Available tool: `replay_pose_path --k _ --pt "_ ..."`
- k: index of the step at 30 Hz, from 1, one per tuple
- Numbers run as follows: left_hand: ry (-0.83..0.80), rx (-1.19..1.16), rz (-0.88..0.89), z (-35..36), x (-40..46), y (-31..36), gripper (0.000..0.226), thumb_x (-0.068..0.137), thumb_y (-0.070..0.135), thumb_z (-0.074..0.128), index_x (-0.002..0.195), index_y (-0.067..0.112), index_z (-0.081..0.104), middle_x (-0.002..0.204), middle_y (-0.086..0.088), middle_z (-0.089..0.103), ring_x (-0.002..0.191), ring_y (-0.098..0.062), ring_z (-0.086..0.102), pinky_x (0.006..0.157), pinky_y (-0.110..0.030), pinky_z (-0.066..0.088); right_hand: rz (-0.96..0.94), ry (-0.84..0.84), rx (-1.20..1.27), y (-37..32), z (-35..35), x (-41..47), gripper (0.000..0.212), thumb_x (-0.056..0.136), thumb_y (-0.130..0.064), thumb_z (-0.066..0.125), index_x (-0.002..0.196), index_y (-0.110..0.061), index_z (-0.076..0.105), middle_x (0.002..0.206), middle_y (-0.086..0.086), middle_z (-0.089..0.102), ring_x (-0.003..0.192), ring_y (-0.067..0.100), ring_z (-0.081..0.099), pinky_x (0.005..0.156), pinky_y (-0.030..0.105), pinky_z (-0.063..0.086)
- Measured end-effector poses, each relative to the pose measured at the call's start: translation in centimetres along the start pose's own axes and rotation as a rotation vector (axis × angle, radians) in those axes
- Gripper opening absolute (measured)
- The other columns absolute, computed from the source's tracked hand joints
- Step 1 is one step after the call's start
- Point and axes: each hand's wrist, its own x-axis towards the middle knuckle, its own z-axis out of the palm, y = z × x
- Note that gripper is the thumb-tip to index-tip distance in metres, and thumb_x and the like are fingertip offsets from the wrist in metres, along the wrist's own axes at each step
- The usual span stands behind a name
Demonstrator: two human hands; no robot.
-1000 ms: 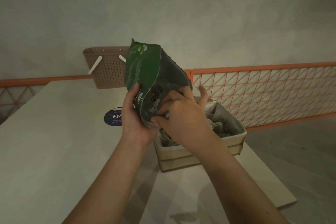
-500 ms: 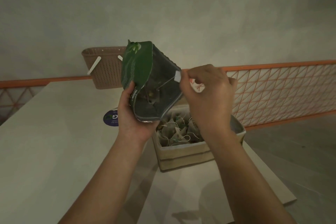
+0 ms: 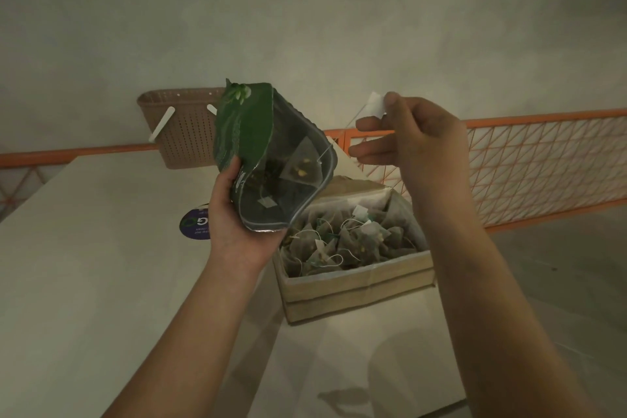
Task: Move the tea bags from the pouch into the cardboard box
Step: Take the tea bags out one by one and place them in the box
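Left hand (image 3: 237, 231) is up off the table (image 3: 84, 265), fingers wrapped round the lower end of the green pouch (image 3: 268, 159), thumb lying along its near-left edge. The pouch is tipped, its open mouth facing back toward the person, silver lining showing. The forearm rises from the near left.

Right hand (image 3: 414, 142) is raised to the right of the pouch, well apart from the left. Thumb and forefinger pinch a small white paper tag (image 3: 376, 105) at the top, and the other fingers poke out leftward, loosely spread. A thin string (image 3: 342, 132) runs taut from that tag down and left to a pyramid tea bag (image 3: 302, 163) sitting right at the pouch's mouth, still inside the rim. Another little tag (image 3: 268, 202) lies deeper in the pouch, and more dark contents behind it are too dim to make out.

Below the pouch, on the table, sits the cardboard box (image 3: 356, 292), open on top and holding a heap of tea bags (image 3: 346, 241), strings and tags tangled over them.

Far left against the wall there's a brown perforated basket (image 3: 183, 132). A round purple sticker (image 3: 195, 226) shows on the table just beyond the left wrist. An orange mesh railing (image 3: 543, 163) runs along the far right side.
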Motion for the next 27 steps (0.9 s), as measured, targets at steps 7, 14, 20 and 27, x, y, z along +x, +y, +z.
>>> replay_pose_path --k 7,14,20,27 --pt "0.013 0.009 0.039 0.0 0.0 0.1 0.049 0.099 0.046 0.052 0.141 0.023 0.059 0.142 -0.011 0.061 0.130 -0.032 0.058 0.096 -0.043 0.056 -0.085 0.050 0.217 -1.0 -0.8 -0.9 0.023 0.104 -0.022 0.046 0.095 -0.006 0.060 0.076 0.008 0.073 0.069 0.030 0.073 0.062 0.033 0.059" --pt "-0.004 0.017 0.024 0.0 0.0 0.4 0.052 0.099 0.047 0.051 0.144 0.023 0.056 0.146 -0.010 0.057 0.136 -0.032 0.053 0.108 -0.043 0.048 -0.046 -0.002 0.184 -0.1 -1.8 -0.4 0.023 0.104 -0.021 0.045 0.093 -0.009 0.061 0.076 0.008 0.073 0.067 0.028 0.072 0.062 0.032 0.058" --pt "0.001 0.004 0.043 0.1 -0.2 0.5 0.051 0.100 0.047 0.050 0.144 0.024 0.056 0.142 -0.009 0.061 0.130 -0.031 0.058 0.102 -0.043 0.052 0.142 -0.027 0.119 4.1 -2.2 -1.5 0.022 0.103 -0.021 0.046 0.094 -0.008 0.061 0.079 0.012 0.073 0.070 0.028 0.071 0.065 0.033 0.059" --pt "0.009 0.019 0.054 0.1 -0.1 0.5 0.052 0.100 0.046 0.050 0.145 0.023 0.055 0.143 -0.009 0.061 0.131 -0.031 0.057 0.107 -0.044 0.048 0.112 -0.174 -0.537 8.9 -1.8 -2.9 0.015 0.093 -0.017 0.062 0.104 -0.027 0.064 0.103 -0.011 0.065 0.087 0.003 0.061 0.068 0.015 0.049"
